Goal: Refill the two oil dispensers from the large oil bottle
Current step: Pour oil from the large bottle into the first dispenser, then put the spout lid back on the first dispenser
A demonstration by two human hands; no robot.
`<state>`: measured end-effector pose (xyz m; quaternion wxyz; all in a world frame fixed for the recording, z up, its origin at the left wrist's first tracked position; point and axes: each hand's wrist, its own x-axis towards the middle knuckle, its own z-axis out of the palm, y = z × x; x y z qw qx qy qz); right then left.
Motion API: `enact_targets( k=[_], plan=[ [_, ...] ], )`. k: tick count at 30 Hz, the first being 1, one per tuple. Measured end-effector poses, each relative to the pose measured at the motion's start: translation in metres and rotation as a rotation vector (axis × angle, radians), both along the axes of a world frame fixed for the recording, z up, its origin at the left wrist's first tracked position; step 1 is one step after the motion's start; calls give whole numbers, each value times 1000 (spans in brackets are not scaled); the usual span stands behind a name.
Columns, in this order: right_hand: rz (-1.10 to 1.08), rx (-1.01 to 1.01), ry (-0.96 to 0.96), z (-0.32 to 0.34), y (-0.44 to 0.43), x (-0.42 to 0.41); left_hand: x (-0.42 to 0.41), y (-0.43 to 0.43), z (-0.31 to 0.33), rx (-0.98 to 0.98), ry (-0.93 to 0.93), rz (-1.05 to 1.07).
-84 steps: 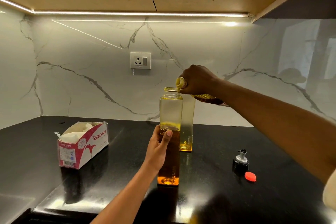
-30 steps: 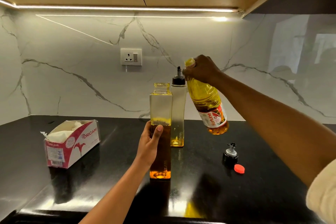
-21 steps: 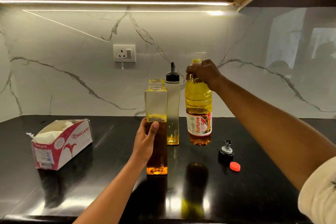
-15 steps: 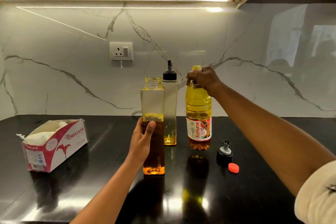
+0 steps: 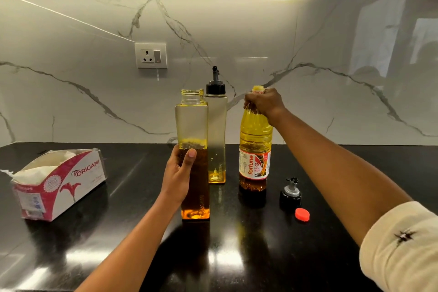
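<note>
The large oil bottle (image 5: pixel 255 147), yellow with a red and white label, stands upright on the black counter (image 5: pixel 331 232). My right hand (image 5: pixel 263 102) grips its neck, and its mouth is uncapped. My left hand (image 5: pixel 179 172) holds the near square dispenser (image 5: pixel 193 125), which has no cap and is a little over half full of amber oil. Just behind it stands a second dispenser (image 5: pixel 216 130) with a black pour spout on top and only a little oil at the bottom.
A black pour-spout cap (image 5: pixel 290 194) and a small red cap (image 5: pixel 302 215) lie on the counter right of the large bottle. An open tissue box (image 5: pixel 59 182) sits at the left. The marble wall with a socket (image 5: pixel 151 55) is close behind the bottles.
My right hand has tipped the large oil bottle back upright from over the open dispenser and lowered it onto the counter to the right. My left hand has stayed on the near dispenser.
</note>
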<state>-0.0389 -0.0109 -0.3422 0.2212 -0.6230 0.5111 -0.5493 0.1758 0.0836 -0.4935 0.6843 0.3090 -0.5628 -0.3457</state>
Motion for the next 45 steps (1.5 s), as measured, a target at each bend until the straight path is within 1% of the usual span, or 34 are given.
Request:
enact_targets(
  k=[5, 10, 16, 23, 26, 28, 33, 36, 39, 42, 45],
  plan=[
    [95, 31, -51, -1, -4, -6, -2, -2, 2, 2, 2, 2],
    [202, 54, -40, -6, -1, -8, -4, -2, 3, 8, 10, -10],
    [219, 75, -73, -7, 0, -14, -4, -2, 2, 16, 29, -21],
    [228, 86, 1, -12, 10, -21, -3, 1, -7, 71, 33, -6],
    [173, 72, -5, -22, 25, -38, -3, 3, -7, 77, 17, 17],
    [94, 114, 96, -36, 38, -55, -2, 5, -9, 86, -1, 23],
    [-32, 456, 532, -86, 69, -88, -2, 10, -11, 89, -34, 33],
    [-80, 578, 720, -112, 80, -91, -3, 14, -10, 80, -40, 41],
    [-74, 614, 766, -129, 85, -89, -3, 16, -10, 75, -52, 50],
    [-51, 607, 730, -134, 86, -90, -2, 16, -10, 75, -57, 57],
    [-3, 586, 707, -121, 91, -94, -1, 16, -10, 73, -70, 57]
  ],
)
